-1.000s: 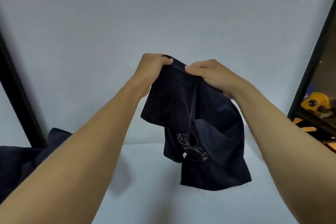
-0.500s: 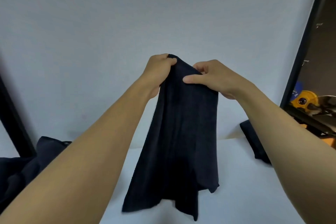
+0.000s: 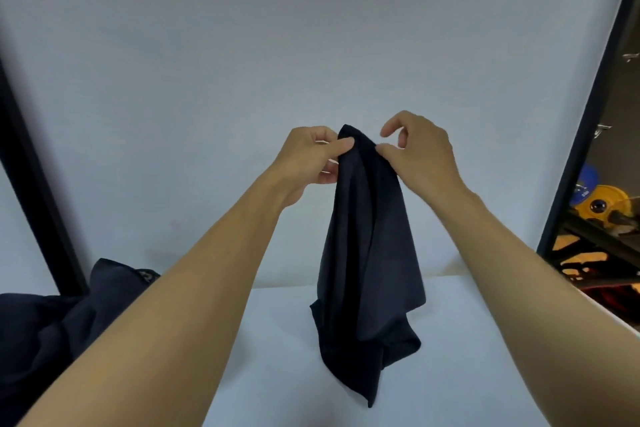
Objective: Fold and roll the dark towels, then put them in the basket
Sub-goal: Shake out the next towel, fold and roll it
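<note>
A dark navy towel (image 3: pixel 367 253) hangs bunched in front of me, its lower end crumpled on the white table (image 3: pixel 277 374). My left hand (image 3: pixel 311 156) pinches the towel's top between thumb and fingers. My right hand (image 3: pixel 419 149) is just right of the top; its thumb touches the towel's edge while the index finger is lifted clear and curled. A pile of more dark towels (image 3: pixel 59 333) lies at the table's left end. No basket is in view.
A plain pale wall stands right behind the table. Black frame posts rise at the left (image 3: pixel 38 204) and right (image 3: pixel 585 135). Beyond the right post is a rack with yellow and blue weight plates (image 3: pixel 602 204).
The towel has dropped lower, and its bottom now rests on the table. My right hand has loosened its grip, leaving the thumb against the edge. Both hands sit lower in view.
</note>
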Demonstrator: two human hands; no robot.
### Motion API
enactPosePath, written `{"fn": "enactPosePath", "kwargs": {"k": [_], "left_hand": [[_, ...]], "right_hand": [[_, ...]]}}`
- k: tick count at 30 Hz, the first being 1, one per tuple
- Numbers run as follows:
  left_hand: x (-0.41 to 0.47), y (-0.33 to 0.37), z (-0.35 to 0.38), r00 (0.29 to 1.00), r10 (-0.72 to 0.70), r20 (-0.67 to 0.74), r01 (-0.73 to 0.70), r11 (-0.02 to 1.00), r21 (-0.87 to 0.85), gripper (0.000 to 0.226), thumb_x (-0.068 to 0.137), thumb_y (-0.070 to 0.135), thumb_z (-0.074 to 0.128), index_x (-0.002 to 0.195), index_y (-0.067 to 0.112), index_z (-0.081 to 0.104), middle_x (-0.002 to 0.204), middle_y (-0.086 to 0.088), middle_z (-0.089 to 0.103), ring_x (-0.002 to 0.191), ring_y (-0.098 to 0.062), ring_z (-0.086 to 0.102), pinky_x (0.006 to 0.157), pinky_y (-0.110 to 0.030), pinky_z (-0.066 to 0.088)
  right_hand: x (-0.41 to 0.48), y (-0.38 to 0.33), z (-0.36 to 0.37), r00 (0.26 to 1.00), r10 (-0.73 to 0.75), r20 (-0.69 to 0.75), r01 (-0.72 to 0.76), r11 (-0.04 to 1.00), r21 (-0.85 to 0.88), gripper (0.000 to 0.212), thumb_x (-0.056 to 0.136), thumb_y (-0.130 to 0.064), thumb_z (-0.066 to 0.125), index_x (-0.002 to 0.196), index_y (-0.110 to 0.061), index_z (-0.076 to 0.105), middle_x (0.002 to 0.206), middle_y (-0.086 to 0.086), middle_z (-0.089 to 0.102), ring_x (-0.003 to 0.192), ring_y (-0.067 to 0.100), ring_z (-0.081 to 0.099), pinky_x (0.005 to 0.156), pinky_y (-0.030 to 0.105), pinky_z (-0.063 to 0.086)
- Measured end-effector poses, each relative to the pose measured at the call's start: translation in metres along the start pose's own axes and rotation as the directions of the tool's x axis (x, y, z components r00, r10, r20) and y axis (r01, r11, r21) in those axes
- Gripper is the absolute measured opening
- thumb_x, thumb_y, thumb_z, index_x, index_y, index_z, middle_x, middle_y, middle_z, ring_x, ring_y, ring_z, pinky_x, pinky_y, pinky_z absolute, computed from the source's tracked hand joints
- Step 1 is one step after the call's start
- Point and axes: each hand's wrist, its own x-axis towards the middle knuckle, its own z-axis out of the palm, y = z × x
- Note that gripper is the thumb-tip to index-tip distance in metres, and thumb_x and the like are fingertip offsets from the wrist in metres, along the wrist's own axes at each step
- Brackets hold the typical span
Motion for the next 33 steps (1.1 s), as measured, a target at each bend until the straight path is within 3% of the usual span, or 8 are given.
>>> {"fn": "enactPosePath", "kwargs": {"k": [2,5,10,13,17,19,27,33], "left_hand": [[0.002,0.001,0.012,0.998,0.018,-0.063,-0.02,0.999,-0.028,0.017,0.092,0.021,0.065,0.085,0.007,0.059,0.075,-0.004,0.066,0.054,-0.014,0.06,0.056,-0.024,0.052],[0.005,0.002,0.024,0.989,0.041,-0.145,-0.052,0.996,-0.074,0.02,0.092,0.02,0.065,0.077,0.009,0.056,0.071,-0.006,0.066,0.049,-0.015,0.06,0.05,-0.025,0.049],[0.007,0.001,0.027,0.98,0.047,-0.195,-0.076,0.987,-0.145,0.018,0.091,0.019,0.067,0.08,0.007,0.06,0.079,-0.013,0.069,0.06,-0.022,0.066,0.066,-0.036,0.06],[0.004,-0.007,0.021,0.979,0.015,-0.205,-0.053,0.982,-0.179,0.018,0.09,0.021,0.068,0.079,0.007,0.064,0.072,-0.007,0.068,0.061,-0.019,0.063,0.072,-0.034,0.057],[-0.004,-0.016,0.015,0.989,-0.064,-0.132,0.026,0.963,-0.268,0.014,0.088,0.015,0.07,0.093,0.002,0.072,0.075,-0.005,0.067,0.065,-0.013,0.056,0.07,-0.025,0.052],[-0.007,-0.019,0.013,0.989,-0.088,-0.12,0.054,0.963,-0.262,0.014,0.087,0.008,0.069,0.098,0.0,0.072,0.069,-0.001,0.066,0.06,-0.01,0.055,0.067,-0.021,0.051],[-0.006,-0.021,0.003,0.993,-0.022,-0.113,0.038,0.989,0.145,0.025,0.083,0.002,0.063,0.104,0.014,0.067,0.08,-0.007,0.066,0.071,-0.016,0.061,0.078,-0.029,0.055],[0.0,-0.033,-0.025,0.946,0.14,-0.294,0.027,0.866,0.5,0.02,0.088,0.008,0.058,0.106,0.017,0.061,0.088,-0.002,0.063,0.068,-0.01,0.059,0.051,-0.016,0.04]], "right_hand": [[-0.016,-0.012,0.009,0.998,0.015,-0.067,-0.01,0.996,0.085,0.011,0.084,-0.031,0.063,0.086,-0.023,0.057,0.068,-0.008,0.058,0.068,0.009,0.058,0.063,0.026,0.047],[-0.036,-0.016,0.027,0.976,0.131,0.172,-0.172,0.954,0.247,0.031,0.072,-0.05,0.069,0.085,-0.028,0.052,0.074,-0.004,0.066,0.072,0.017,0.067,0.07,0.042,0.059],[-0.048,0.001,0.044,0.951,0.123,0.285,-0.197,0.949,0.246,0.015,0.085,-0.024,0.065,0.087,-0.015,0.054,0.071,0.002,0.058,0.068,0.016,0.059,0.063,0.033,0.052],[-0.048,0.002,0.044,0.935,0.097,0.342,-0.246,0.872,0.423,0.031,0.088,-0.031,0.061,0.086,0.0,0.058,0.077,0.026,0.058,0.067,0.026,0.054,0.063,0.043,0.047],[-0.046,0.002,0.043,0.916,0.074,0.395,-0.29,0.802,0.523,0.047,0.095,-0.035,0.056,0.078,0.007,0.046,0.069,0.01,0.04,0.064,0.025,0.038,0.062,0.04,0.035],[-0.046,0.001,0.045,0.894,0.057,0.445,-0.317,0.782,0.536,0.055,0.091,-0.043,0.055,0.08,0.01,0.045,0.074,0.009,0.044,0.068,0.026,0.041,0.064,0.048,0.047],[-0.042,0.007,0.055,0.877,0.108,0.468,-0.352,0.806,0.475,0.036,0.09,-0.029,0.043,0.104,-0.001,0.061,0.098,0.022,0.065,0.09,0.044,0.059,0.078,0.051,0.053],[-0.029,0.025,0.046,0.904,0.225,0.363,-0.379,0.814,0.439,0.03,0.099,-0.022,0.04,0.1,0.002,0.058,0.09,0.021,0.063,0.076,0.023,0.053,0.068,0.034,0.044]]}}
